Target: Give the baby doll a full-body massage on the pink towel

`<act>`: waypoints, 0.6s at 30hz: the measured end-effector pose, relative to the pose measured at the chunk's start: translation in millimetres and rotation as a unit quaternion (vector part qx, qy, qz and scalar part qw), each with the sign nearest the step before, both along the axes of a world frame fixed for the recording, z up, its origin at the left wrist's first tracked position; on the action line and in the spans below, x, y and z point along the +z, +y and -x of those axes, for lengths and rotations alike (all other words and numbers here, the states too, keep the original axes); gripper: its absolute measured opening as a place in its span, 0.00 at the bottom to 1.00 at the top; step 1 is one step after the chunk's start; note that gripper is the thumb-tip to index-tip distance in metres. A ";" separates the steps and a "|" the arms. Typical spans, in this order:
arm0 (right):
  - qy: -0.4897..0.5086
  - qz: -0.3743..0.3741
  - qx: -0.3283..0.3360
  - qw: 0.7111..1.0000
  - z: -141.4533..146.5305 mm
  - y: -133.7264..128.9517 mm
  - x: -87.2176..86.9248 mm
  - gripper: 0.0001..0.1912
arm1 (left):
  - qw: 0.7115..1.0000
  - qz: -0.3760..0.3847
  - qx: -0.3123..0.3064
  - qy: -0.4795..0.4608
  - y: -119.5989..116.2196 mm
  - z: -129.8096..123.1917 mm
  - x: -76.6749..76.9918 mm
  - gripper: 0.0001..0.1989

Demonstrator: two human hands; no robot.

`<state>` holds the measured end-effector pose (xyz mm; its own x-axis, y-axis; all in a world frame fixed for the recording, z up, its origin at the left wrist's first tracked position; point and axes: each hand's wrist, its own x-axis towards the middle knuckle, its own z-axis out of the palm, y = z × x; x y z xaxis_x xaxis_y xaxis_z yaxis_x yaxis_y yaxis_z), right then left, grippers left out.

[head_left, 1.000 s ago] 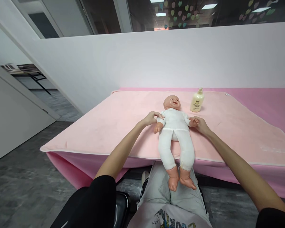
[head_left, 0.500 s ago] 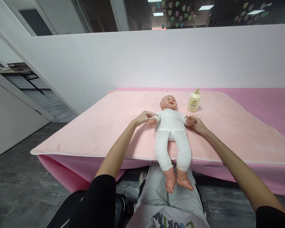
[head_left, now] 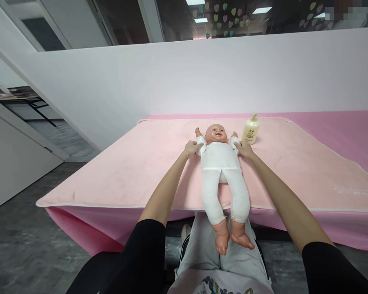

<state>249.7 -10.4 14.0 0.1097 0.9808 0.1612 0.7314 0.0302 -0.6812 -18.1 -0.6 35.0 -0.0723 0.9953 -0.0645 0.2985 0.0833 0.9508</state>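
A baby doll (head_left: 220,157) in a white cloth suit lies face up on the pink blanket (head_left: 135,167), its feet hanging past the table's front edge. Both of the doll's arms are raised beside its head. My left hand (head_left: 192,148) is closed on the doll's sleeve at the left of the picture. On the other side, my right hand (head_left: 244,149) pinches the other sleeve near the elbow. A pale yellow pump bottle (head_left: 250,130) stands upright just beyond my right hand.
Behind the table rises a white wall (head_left: 184,77) with a window above it. A darker pink cover (head_left: 340,130) shows under the blanket. My legs (head_left: 202,245) are below the front edge, under the doll's feet.
The doll's arms have gone from low at its sides to raised beside its head. Both my hands have moved up and inward with them. The bottle has stayed in place.
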 end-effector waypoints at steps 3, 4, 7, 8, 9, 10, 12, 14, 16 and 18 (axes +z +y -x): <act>-0.001 0.025 -0.012 1.000 -1.5 6.3 -8.7 0.14 | 0.997 0.005 0.043 0.062 7.6 -4.6 -11.2 0.16; -0.001 0.030 -0.016 0.999 -2.1 7.2 -10.4 0.14 | 0.996 0.004 0.053 0.074 9.0 -6.1 -13.5 0.17; -0.003 0.034 -0.027 0.999 -3.0 6.0 -8.9 0.14 | 0.995 0.010 0.062 0.076 8.8 -9.1 -13.5 0.17; 0.004 0.033 -0.030 0.999 -3.1 4.2 -6.4 0.14 | 0.996 0.013 0.057 0.065 7.2 -9.0 -11.2 0.15; 0.023 0.030 -0.027 0.999 -3.5 1.6 -3.3 0.13 | 0.997 0.016 0.049 0.051 5.1 -8.0 -8.1 0.12; 0.058 0.023 -0.016 0.998 -4.3 -1.7 0.2 0.12 | 0.999 0.017 0.037 0.031 2.4 -6.1 -4.4 0.09; 0.161 -0.001 0.026 0.987 -7.7 -10.7 6.8 0.10 | 0.999 0.004 -0.001 -0.042 -3.9 0.9 2.9 0.10; 0.250 -0.022 0.067 0.966 -14.0 -21.9 10.6 0.13 | 0.989 -0.021 -0.055 -0.133 -9.8 11.0 7.7 0.19; 0.281 -0.028 0.083 0.956 -22.0 -33.9 9.6 0.15 | 0.973 -0.049 -0.124 -0.187 -14.4 22.3 8.7 0.24; 0.282 -0.018 0.098 0.954 -30.3 -44.9 3.4 0.13 | 0.964 -0.046 -0.204 -0.166 -17.9 31.9 5.6 0.20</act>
